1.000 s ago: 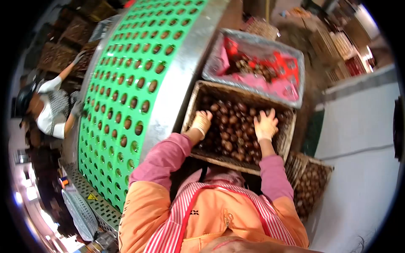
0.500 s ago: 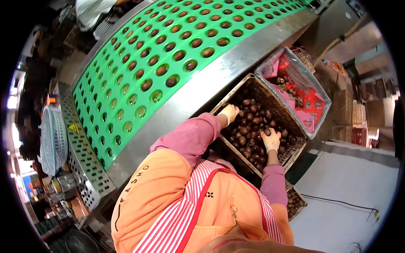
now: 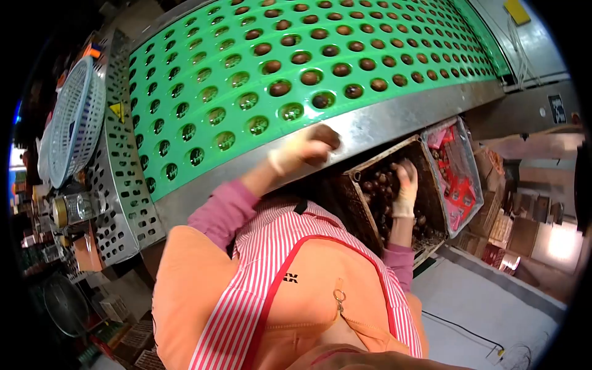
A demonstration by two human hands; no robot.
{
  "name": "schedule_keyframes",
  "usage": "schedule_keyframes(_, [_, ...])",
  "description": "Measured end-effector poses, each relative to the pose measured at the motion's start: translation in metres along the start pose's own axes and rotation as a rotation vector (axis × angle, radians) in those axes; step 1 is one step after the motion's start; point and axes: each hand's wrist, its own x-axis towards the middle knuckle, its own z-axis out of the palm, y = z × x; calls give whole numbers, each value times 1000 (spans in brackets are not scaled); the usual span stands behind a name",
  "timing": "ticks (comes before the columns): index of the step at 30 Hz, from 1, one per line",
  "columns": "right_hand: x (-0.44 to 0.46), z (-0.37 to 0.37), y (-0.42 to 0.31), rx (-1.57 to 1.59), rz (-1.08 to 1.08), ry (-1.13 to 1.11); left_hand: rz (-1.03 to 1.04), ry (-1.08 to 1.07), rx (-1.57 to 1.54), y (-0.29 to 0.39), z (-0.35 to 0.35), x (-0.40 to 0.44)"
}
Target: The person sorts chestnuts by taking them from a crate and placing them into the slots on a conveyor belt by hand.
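While left hand (image 3: 301,153) clasps brown ovals (image 3: 325,134), right hand (image 3: 405,192) half-curled, inside crate (image 3: 434,192)

A dark brown, rounded piece (image 3: 325,134), its outline blurred, sits in the left hand (image 3: 296,152) over the metal edge of a green sheet (image 3: 194,102) punched with rows of oval holes. Similar glossy brown pieces nestle singly in the holes from the middle of the sheet to its right end, some lighter in tone than others. Beside the metal edge, more pieces (image 3: 379,185) lie loosely heaped inside a worn brown crate (image 3: 430,185) with a rectangular rim, beneath the right hand (image 3: 404,196).
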Motion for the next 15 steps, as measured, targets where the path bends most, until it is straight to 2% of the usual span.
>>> schedule_keyframes(1, [6,33,-9,-78,-16,-82,24,127,-5,8,-35,-22])
schedule_keyframes(2, [9,70,-26,-156,-35,-161,140,331,-35,14,-63,-50])
schedule_keyframes(4, [3,152,-68,-678,-457,-257,367,543,-112,17,-113,-86])
schedule_keyframes(6, [1,228,-80,-763,-637,-446,280,690,-39,17,-165,-109])
schedule_keyframes(8, [-6,296,-77,-714,-665,-602,108,829,78,10,-196,-119])
schedule_keyframes(10, [-6,351,-55,-940,-700,-689,76,931,351,0,-204,-117])
schedule_keyframes(11, [-3,370,-47,-1038,-655,-803,-35,893,410,5,-204,-120])
schedule_keyframes(12, [1,385,-39,-1196,-616,-893,-6,921,580,-17,-229,-117])
schedule_keyframes(14, [9,399,-31,-1241,-661,-916,-85,960,1066,23,-211,-125])
schedule_keyframes(15, [16,404,-31,-1212,-728,-931,-116,991,1078,38,-211,-123])
